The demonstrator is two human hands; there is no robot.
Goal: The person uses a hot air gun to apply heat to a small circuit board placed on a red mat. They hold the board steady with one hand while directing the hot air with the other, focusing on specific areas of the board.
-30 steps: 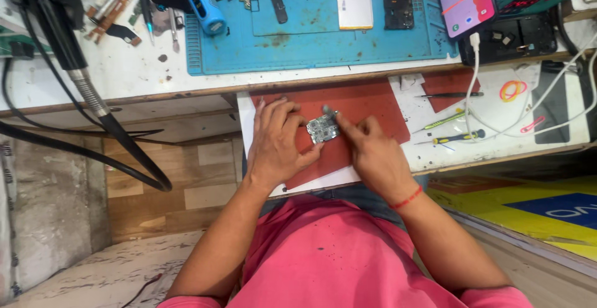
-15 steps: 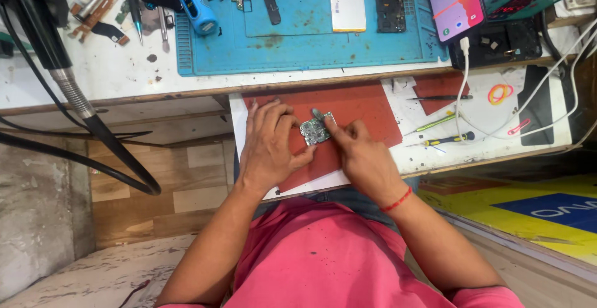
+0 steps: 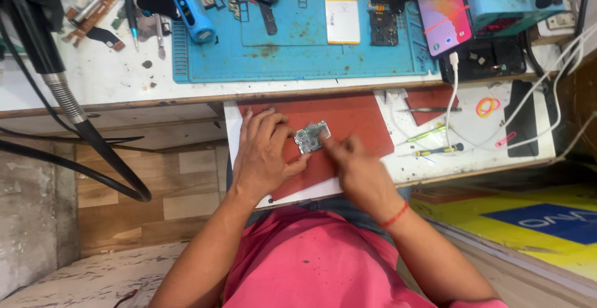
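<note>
Small circuit board [image 3: 311, 137]: pinned on red mat [image 3: 354, 118] by left hand [image 3: 264, 156], fingers spread; right hand [image 3: 357, 171] fingertips pressed at its edge, steadied for close work.

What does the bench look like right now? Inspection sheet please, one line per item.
Surface: red mat on a white pull-out board, below the white bench top.
Job's things: small circuit board lying on the red mat.
Clutter: blue work mat with phone parts, blue tool, phone with lit screen, screwdriver, tweezers.
Grips: left hand pins the circuit board's edge; right hand touches it, fingertips blurred.
Cables: white cable plugged into the phone; black hoses at the person's left.
Surroundings: wooden floor, yellow and blue sheet.
</note>
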